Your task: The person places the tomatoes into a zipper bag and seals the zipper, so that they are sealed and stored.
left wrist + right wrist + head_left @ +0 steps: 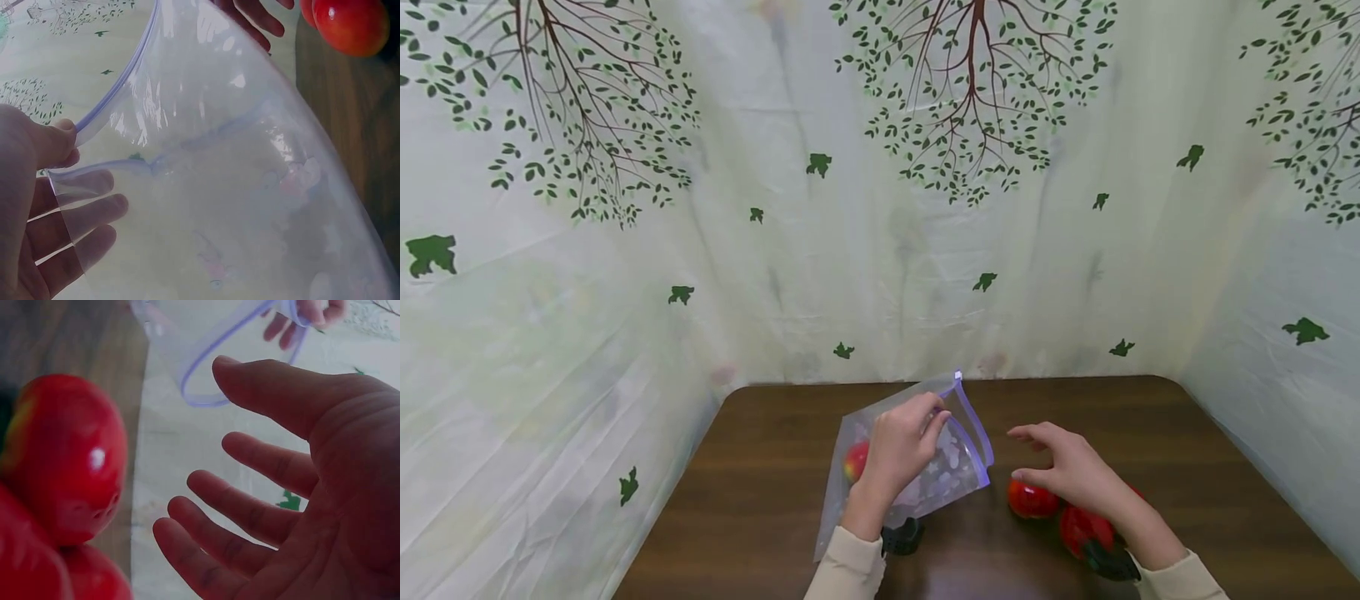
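Observation:
My left hand (898,446) pinches the rim of a clear zip bag (206,187) between thumb and finger, the other fingers spread behind the film. The bag has a purple zip edge (973,425), and its mouth gapes toward the right. Through the film shows a red and yellow round fruit (854,461), partly covered by the left hand. My right hand (1071,467) hovers with fingers spread and nothing in its grasp. Right by its thumb lies a shiny red round fruit (1032,500). More red fruit (1084,529) sits under the right wrist, partly hidden.
Everything is on a dark brown wooden table (760,483). A pale cloth (910,275) printed with trees and leaves hangs behind it and at both sides. Black wrist cameras (902,537) are strapped under the wrists.

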Motion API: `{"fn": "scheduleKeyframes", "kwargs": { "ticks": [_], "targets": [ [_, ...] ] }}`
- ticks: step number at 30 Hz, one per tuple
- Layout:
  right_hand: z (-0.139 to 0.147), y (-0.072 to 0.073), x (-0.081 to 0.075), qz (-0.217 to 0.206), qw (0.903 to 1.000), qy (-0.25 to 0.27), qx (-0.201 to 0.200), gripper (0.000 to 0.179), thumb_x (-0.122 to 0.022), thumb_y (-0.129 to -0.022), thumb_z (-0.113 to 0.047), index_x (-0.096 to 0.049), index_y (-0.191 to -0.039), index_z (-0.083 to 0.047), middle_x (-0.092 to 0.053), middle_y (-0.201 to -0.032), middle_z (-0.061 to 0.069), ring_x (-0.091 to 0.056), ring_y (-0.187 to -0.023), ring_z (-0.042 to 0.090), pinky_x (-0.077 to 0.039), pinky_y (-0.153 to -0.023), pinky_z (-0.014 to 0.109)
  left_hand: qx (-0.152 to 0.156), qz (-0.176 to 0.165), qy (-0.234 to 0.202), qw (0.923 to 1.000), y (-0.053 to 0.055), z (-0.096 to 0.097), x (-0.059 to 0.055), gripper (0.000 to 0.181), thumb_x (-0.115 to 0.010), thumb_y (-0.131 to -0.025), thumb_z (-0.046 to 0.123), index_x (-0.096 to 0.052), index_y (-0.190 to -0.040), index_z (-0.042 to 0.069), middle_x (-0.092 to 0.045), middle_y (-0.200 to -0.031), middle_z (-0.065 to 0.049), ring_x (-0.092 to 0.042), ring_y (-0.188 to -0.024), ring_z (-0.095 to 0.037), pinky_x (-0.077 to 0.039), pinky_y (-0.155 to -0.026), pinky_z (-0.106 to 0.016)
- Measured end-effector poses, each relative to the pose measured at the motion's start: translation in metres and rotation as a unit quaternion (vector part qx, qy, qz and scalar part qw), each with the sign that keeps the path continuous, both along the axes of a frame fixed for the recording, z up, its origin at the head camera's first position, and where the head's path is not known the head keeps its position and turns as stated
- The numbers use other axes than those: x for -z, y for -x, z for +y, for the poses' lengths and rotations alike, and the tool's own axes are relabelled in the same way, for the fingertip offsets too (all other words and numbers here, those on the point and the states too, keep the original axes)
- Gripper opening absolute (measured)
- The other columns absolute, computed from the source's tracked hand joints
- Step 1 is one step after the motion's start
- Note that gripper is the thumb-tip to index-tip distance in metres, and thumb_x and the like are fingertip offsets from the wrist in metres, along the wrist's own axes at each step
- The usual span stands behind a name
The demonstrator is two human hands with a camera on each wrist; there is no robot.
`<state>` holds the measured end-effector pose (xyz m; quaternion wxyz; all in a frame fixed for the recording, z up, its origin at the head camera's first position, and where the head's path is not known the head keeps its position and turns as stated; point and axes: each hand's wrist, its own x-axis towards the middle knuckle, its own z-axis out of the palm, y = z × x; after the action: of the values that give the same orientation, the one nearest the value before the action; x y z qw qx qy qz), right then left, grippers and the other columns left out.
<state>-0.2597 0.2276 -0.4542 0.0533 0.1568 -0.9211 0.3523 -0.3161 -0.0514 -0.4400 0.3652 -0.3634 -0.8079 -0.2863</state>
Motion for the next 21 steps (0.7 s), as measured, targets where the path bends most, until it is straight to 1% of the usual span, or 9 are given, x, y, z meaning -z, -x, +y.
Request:
{"fn": "scheduleKeyframes", "kwargs": {
  "ticks": [5, 7, 9, 13, 18, 21],
  "targets": [
    [0.002, -0.003, 0.008, -0.015, 0.9996, -0.017, -0.016, 0.051, -0.085, -0.083, -0.032, -0.063, -0.129, -0.030, -0.061, -0.115, -0.012, -0.059, -0.109, 0.026, -0.055, -0.082, 0.043, -0.002, 0.003, 0.001, 1.0000, 0.000, 0.000, 0.000, 0.012, -0.077, -0.092, 0.019, -0.067, -0.097, 0.015, -0.065, -0.081, 0.008, -0.052, -0.061, -0.003, -0.047, -0.055, -0.016],
    [0.001, -0.003, 0.012, -0.025, 0.9992, -0.025, -0.018, 0.051, -0.085, -0.082, -0.031, -0.063, -0.129, -0.030, -0.061, -0.113, -0.013, -0.058, -0.105, 0.023, -0.056, -0.081, 0.040, -0.003, 0.004, 0.001, 1.0000, 0.000, 0.000, 0.000, 0.012, -0.077, -0.091, 0.019, -0.067, -0.098, 0.016, -0.066, -0.083, 0.008, -0.053, -0.063, -0.003, -0.048, -0.057, -0.017],
    [0.001, -0.004, 0.015, -0.032, 0.9988, -0.033, -0.017, 0.051, -0.085, -0.081, -0.030, -0.064, -0.128, -0.029, -0.061, -0.112, -0.012, -0.059, -0.101, 0.021, -0.056, -0.080, 0.037, -0.003, 0.005, 0.002, 1.0000, 0.000, 0.000, 0.000, 0.012, -0.077, -0.091, 0.019, -0.068, -0.098, 0.016, -0.067, -0.084, 0.008, -0.054, -0.063, -0.004, -0.050, -0.058, -0.018],
    [-0.001, -0.003, 0.018, -0.034, 0.9983, -0.044, -0.019, 0.052, -0.087, -0.080, -0.029, -0.065, -0.127, -0.026, -0.063, -0.110, -0.006, -0.058, -0.091, 0.018, -0.056, -0.075, 0.034, -0.002, 0.008, 0.003, 1.0000, 0.001, 0.001, 0.000, 0.013, -0.077, -0.091, 0.018, -0.068, -0.099, 0.016, -0.067, -0.086, 0.008, -0.055, -0.065, -0.004, -0.052, -0.060, -0.019],
    [-0.004, -0.004, 0.020, -0.027, 0.9979, -0.056, -0.019, 0.056, -0.089, -0.077, -0.029, -0.066, -0.127, -0.021, -0.064, -0.113, -0.002, -0.061, -0.094, 0.016, -0.057, -0.077, 0.034, 0.001, 0.007, 0.005, 1.0000, 0.002, 0.001, 0.001, 0.011, -0.076, -0.092, 0.019, -0.068, -0.099, 0.016, -0.068, -0.087, 0.008, -0.056, -0.067, -0.004, -0.053, -0.063, -0.019],
    [-0.005, -0.005, 0.020, -0.031, 0.9973, -0.065, -0.016, 0.060, -0.090, -0.074, -0.030, -0.066, -0.128, -0.020, -0.063, -0.114, -0.002, -0.061, -0.098, 0.018, -0.057, -0.078, 0.037, 0.003, 0.001, 0.006, 1.0000, 0.002, 0.000, 0.001, 0.010, -0.074, -0.094, 0.022, -0.068, -0.099, 0.016, -0.068, -0.087, 0.008, -0.056, -0.067, -0.004, -0.052, -0.064, -0.018]
  ]
}}
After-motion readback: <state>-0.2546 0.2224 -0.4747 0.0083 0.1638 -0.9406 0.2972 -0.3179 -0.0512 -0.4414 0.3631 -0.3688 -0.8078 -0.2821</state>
